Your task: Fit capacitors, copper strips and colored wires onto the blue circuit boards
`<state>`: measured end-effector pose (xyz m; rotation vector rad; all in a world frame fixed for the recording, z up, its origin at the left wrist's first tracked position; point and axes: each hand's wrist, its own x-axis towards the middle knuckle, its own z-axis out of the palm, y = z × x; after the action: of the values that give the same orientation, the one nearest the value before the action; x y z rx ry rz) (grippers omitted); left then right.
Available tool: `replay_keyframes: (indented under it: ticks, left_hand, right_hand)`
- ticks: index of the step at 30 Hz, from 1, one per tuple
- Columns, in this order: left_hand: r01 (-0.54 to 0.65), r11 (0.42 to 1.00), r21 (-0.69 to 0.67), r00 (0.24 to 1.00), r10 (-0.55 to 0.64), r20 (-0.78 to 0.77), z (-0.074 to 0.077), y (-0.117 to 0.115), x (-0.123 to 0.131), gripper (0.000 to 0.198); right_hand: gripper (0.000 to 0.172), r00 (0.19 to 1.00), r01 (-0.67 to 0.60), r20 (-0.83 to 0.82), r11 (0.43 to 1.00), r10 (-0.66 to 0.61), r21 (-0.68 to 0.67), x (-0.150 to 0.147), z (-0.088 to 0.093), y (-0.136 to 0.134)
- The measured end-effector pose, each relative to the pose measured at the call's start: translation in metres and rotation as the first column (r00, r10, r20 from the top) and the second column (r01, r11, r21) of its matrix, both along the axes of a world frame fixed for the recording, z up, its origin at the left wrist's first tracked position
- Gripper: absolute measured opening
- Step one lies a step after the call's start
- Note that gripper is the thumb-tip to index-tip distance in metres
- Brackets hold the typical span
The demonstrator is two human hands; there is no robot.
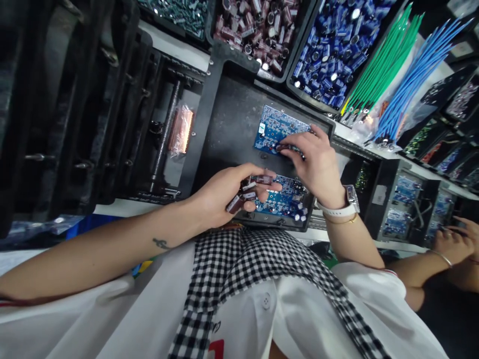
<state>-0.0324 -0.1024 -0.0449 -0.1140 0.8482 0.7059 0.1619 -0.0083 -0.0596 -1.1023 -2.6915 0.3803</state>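
Your left hand (224, 194) is closed around spare maroon capacitors (250, 192) at the lower board (288, 199), apparently as ready stock. At 1 o'clock, your right hand (318, 164) pinches a single capacitor (280, 147) onto the upper board (277, 127).

There are two blue printed circuit boards, the far board (275, 124) and the near board (290, 195), on one black fixture plate (232, 114). Four maroon cylindrical capacitors (262, 178) show in the left hand (217, 192); more may be hidden. Three open black bins hold, one each, silvery parts (175, 10), loose maroon capacitors (258, 25) and blue capacitors (329, 50). One green wire bundle (385, 60) and one blue wire bundle (419, 75) make two. Three hands show, counting the right hand (318, 164) and a co-worker's hand (449, 244).
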Motion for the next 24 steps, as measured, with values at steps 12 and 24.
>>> replay_keyframes:
  ticks: [12, 24]
  left_hand:
    - [-0.065, 0.998, 0.024, 0.996, 0.066, -0.055, -0.005, -0.004, -0.011, 0.02]
    - [-0.087, 0.995, -0.037, 0.994, 0.085, -0.073, -0.002, -0.002, -0.011, 0.018]
  right_hand:
    - [0.023, 0.978, -0.18, 0.116, 0.982, 0.173, 0.054, -0.003, 0.001, 0.003]
    - [0.017, 0.996, -0.084, 0.019, 0.996, 0.083, 0.021, -0.034, 0.004, -0.002]
